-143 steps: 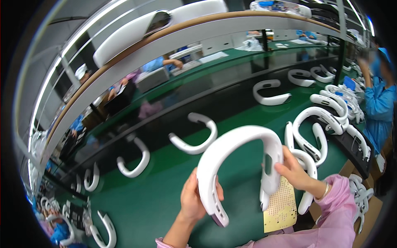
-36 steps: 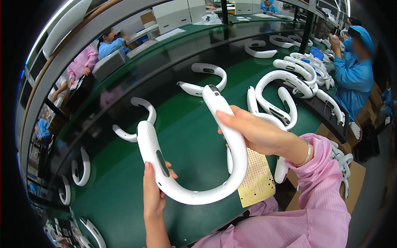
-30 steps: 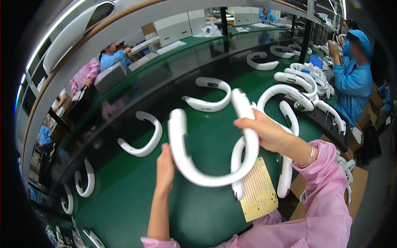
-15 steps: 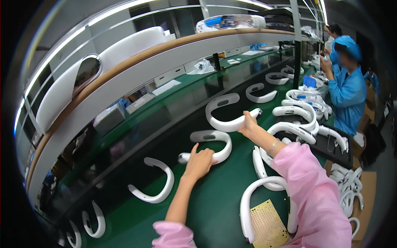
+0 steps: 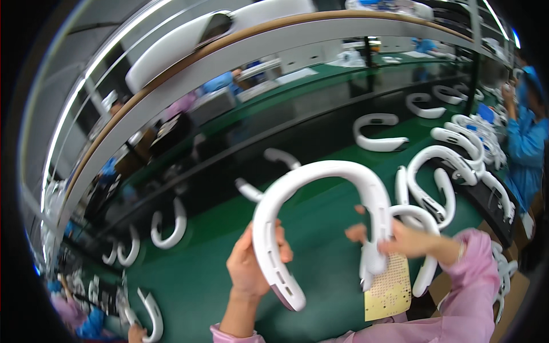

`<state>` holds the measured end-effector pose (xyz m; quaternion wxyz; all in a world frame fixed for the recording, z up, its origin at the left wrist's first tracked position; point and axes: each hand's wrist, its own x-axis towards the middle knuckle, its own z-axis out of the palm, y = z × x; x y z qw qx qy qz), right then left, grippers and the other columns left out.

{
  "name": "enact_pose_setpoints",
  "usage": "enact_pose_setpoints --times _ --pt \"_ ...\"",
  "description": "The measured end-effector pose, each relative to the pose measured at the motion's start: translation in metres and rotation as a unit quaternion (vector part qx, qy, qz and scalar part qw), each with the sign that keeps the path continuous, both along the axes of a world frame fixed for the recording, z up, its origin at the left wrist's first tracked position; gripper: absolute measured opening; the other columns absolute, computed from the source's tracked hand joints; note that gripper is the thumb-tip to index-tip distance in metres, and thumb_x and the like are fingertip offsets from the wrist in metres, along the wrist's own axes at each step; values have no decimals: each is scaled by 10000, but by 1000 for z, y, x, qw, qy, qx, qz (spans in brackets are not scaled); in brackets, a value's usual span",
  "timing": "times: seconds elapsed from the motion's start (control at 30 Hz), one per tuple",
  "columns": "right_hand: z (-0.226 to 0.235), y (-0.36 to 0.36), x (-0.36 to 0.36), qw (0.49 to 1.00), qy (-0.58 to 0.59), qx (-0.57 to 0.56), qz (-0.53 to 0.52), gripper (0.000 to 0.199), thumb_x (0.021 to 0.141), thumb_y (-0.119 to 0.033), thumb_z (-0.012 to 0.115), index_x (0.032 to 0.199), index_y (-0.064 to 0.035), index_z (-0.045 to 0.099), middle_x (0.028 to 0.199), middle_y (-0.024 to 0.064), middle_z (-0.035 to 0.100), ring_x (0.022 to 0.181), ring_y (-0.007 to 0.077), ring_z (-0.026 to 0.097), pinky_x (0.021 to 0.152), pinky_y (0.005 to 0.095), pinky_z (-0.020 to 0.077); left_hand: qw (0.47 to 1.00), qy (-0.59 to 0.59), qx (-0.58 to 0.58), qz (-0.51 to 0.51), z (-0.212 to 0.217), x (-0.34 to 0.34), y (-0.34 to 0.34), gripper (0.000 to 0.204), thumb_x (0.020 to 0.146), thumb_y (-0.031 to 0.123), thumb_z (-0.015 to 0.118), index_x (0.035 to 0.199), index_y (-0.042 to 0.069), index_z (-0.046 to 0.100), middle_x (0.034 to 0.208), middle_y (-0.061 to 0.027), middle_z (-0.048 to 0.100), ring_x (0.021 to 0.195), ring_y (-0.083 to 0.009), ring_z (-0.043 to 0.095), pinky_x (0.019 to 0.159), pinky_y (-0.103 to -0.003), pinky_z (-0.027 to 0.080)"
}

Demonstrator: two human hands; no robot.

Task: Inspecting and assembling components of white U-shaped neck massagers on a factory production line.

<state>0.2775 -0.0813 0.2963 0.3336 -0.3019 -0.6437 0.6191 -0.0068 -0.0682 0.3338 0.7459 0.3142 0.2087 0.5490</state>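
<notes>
I hold a white U-shaped plastic neckband shell (image 5: 320, 177) up in front of me, its arch upward and both ends pointing down. My left hand (image 5: 251, 266) grips its left arm, which has slots along the inner side. My right hand (image 5: 403, 240) grips the right arm near its lower end. Below the right hand lies a yellowish perforated card (image 5: 389, 288) on the green belt (image 5: 200, 286).
Several more white U-shaped shells lie along the green belt, such as the shell (image 5: 377, 131) at the far right and the shell (image 5: 168, 226) at the left. A stack of shells (image 5: 434, 177) sits just right of my hands. A person in blue (image 5: 526, 137) works at the right edge.
Half a second ago both hands reached out over the belt with a shell at the far side. Now they are drawn back and hold a shell upright close to me.
</notes>
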Motion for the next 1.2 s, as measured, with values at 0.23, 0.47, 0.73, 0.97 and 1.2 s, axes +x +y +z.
enact_pose_setpoints --times 0.23,0.47,0.73,0.97,1.2 --pt "-10 -72 -42 972 145 -153 -104 535 898 -217 486 1324 -36 217 881 91 529 682 173 585 633 314 497 998 -59 -13 12 -22 -18 -79 395 914 245 322 1179 -30 423 904 -112 537 675 -226 532 630 -352 416" --pt "-10 -89 -67 972 94 -161 -145 520 892 -254 486 1304 -36 254 848 80 531 608 145 561 530 268 473 986 -145 -56 58 -42 -32 -105 423 937 308 310 1178 -24 416 888 -109 537 656 -205 527 584 -362 459" --pt "-22 -84 -86 954 88 -235 -162 444 896 -240 507 1229 23 375 895 106 570 728 178 603 648 297 506 989 -131 0 72 -28 -24 -112 467 913 365 354 1092 -59 431 714 -154 573 505 -239 577 432 -337 484" --pt "-22 -77 -102 942 80 -274 -177 390 885 -179 544 1174 58 431 1020 157 583 968 217 578 846 325 470 973 207 -2 101 27 7 -141 655 784 455 512 1073 -120 392 649 -212 585 481 -260 598 434 -329 509" --pt "-20 -78 -107 942 68 -285 -162 418 882 -201 552 1188 52 423 1047 159 573 1014 215 557 883 328 439 974 210 -1 85 27 1 -146 710 764 468 552 1112 -124 370 679 -208 594 518 -263 612 466 -334 523"
